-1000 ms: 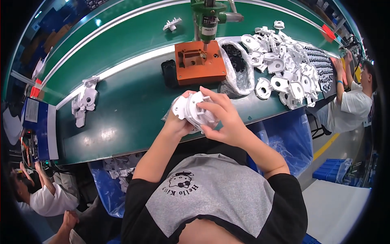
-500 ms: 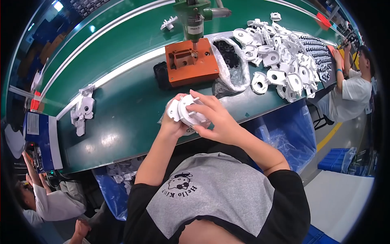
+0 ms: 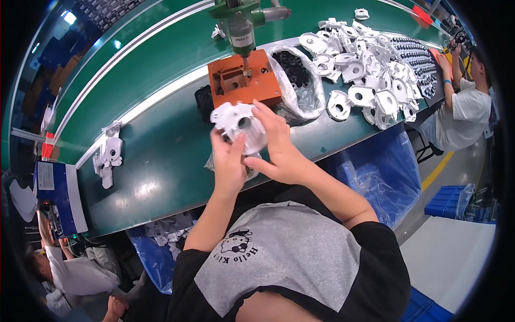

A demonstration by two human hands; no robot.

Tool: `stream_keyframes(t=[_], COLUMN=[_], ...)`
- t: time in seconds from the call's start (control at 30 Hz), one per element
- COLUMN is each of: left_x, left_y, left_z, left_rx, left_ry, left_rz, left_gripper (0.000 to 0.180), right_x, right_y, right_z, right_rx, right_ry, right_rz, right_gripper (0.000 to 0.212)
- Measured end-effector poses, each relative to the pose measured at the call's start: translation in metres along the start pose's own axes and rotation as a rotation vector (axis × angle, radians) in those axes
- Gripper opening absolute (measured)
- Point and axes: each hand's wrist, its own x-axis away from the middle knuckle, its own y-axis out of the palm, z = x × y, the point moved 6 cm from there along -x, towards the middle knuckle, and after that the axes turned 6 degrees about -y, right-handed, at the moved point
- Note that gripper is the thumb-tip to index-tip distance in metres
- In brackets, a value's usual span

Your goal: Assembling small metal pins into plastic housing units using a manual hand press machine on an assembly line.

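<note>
Near the middle of the frame, a white plastic housing (image 3: 232,119) with a round hole is held between two bare hands, slightly blurred. The left hand (image 3: 229,161) has its grip closed on the housing's lower left part, thumb lying across the face toward the hole. The right hand (image 3: 274,137) also holds it, with a wider grip: fingers along the upper right edge, thumb near the lower edge.

The housing overlaps the lower edge of an orange fixture block (image 3: 263,86) in view; whether they touch cannot be told. A green press head (image 3: 236,29) stands over the block at the upper centre. Just right of it, an open clear plastic bag (image 3: 315,107) contains black parts (image 3: 295,70). A pile of white housings (image 3: 370,80) covers the tabletop (image 3: 145,182) at the upper right, and a few white parts (image 3: 111,153) lie at the left.
</note>
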Motion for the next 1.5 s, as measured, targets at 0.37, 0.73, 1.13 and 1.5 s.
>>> stream_keyframes(t=[0.37,0.73,1.13,1.5], left_x=[-0.094,-0.125,-0.138,-0.129], left_y=[0.011,0.011,-0.007,-0.008], left_z=[0.041,0.021,0.012,0.01], left_rx=[-1.676,-1.616,-1.541,-1.533], left_ry=[0.875,0.791,0.692,0.708], left_rz=[-0.037,-0.245,-0.29,-0.203], left_gripper=[0.02,0.016,0.014,0.022], right_x=[-0.007,-0.015,-0.005,-0.079], right_y=[-0.052,-0.055,-0.052,-0.035], right_z=[0.195,0.183,0.195,0.148], right_rx=[0.553,0.558,0.631,0.122], right_ry=[0.417,0.313,0.325,0.218], right_rz=[0.034,0.079,-0.029,0.126], right_gripper=[0.018,0.012,0.011,0.021])
